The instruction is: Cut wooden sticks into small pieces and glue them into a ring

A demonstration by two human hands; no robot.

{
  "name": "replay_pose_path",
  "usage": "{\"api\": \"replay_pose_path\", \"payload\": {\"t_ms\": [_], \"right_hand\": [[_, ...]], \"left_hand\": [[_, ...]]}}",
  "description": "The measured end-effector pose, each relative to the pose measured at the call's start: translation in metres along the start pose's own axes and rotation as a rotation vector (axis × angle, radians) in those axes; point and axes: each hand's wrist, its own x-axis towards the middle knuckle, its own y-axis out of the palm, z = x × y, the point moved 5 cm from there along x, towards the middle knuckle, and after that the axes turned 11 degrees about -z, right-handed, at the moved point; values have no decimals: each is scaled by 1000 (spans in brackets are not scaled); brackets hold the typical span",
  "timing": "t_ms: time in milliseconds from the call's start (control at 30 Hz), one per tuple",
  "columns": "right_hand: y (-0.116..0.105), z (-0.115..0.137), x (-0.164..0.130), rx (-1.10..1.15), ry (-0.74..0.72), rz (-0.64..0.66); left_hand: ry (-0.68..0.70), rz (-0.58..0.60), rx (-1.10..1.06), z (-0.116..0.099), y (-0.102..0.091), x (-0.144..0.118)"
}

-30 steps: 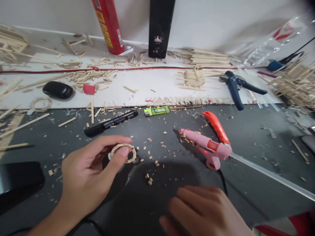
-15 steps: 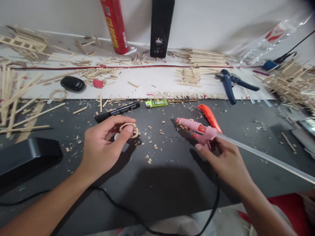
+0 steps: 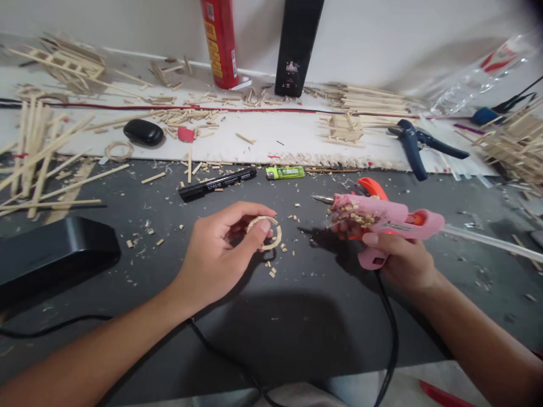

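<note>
My left hand pinches a small ring of glued wooden bits between thumb and fingers, just above the dark tabletop. My right hand grips a pink hot-glue gun by its handle, lifted off the table. Its metal nozzle points left toward the ring, about a hand's width away. A clear glue stick trails out of the gun's back to the right. The gun's black cord drops toward the near table edge.
A black marker, a green lighter and an orange-handled tool lie beyond the hands. Blue pliers, a red can, wooden sticks and chips litter the white board. A black box sits at left.
My right hand came up from the near edge, took the glue gun by its handle and lifted it. My left hand kept hold of the ring. The view shifted left.
</note>
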Motion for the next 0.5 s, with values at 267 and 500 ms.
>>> {"api": "replay_pose_path", "payload": {"t_ms": [267,500], "right_hand": [[16,8,4,128,-2,73],[18,5,-11,94,-7,117]], "left_hand": [[-62,27,-20,-3,2,-1],[-111,57,-63,0,8,-8]]}}
